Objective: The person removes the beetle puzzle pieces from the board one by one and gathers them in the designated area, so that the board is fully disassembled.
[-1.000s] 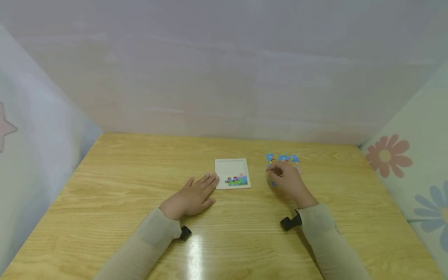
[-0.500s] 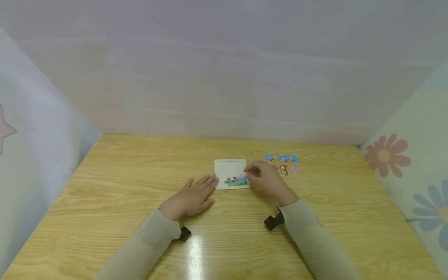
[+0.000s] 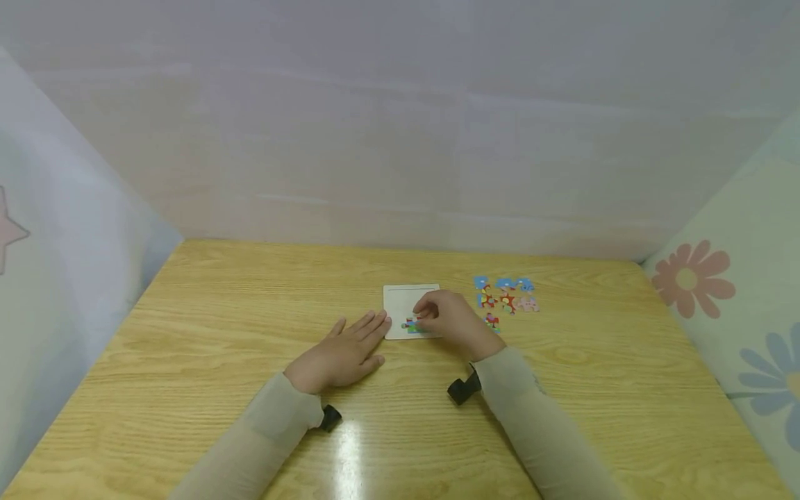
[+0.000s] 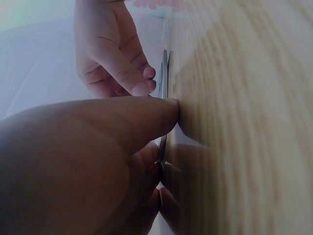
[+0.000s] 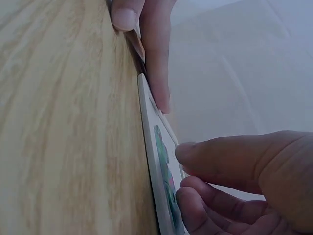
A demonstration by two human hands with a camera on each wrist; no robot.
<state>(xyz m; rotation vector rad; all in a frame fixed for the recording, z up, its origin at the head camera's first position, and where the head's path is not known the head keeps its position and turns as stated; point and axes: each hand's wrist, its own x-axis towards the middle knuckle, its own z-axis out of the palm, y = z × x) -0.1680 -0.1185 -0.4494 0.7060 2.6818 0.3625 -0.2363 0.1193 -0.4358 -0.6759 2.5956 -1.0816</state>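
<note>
A white puzzle tray (image 3: 400,303) lies on the table. Colourful jigsaw pieces (image 3: 410,325) lie along its lower edge, partly covered by a hand. My left hand (image 3: 340,352) rests flat with its fingers straight, and its fingertips touch the tray's left side. Over the right part of the tray is my right hand (image 3: 456,321). Its thumb and fingers are bent toward each other just above the pieces. In the right wrist view the right fingertips (image 5: 191,196) are close to the green and pink picture (image 5: 168,181); whether they pinch a piece cannot be seen.
Several loose jigsaw pieces (image 3: 507,303), blue, red and pink, lie on the wooden table (image 3: 250,312) right of the tray. A pale wall (image 3: 400,139) stands behind the table. Flower-patterned (image 3: 687,278) panels flank the right side.
My right hand has moved left from the loose pieces to over the tray. The loose pieces it covered are now visible. My left hand has stayed put.
</note>
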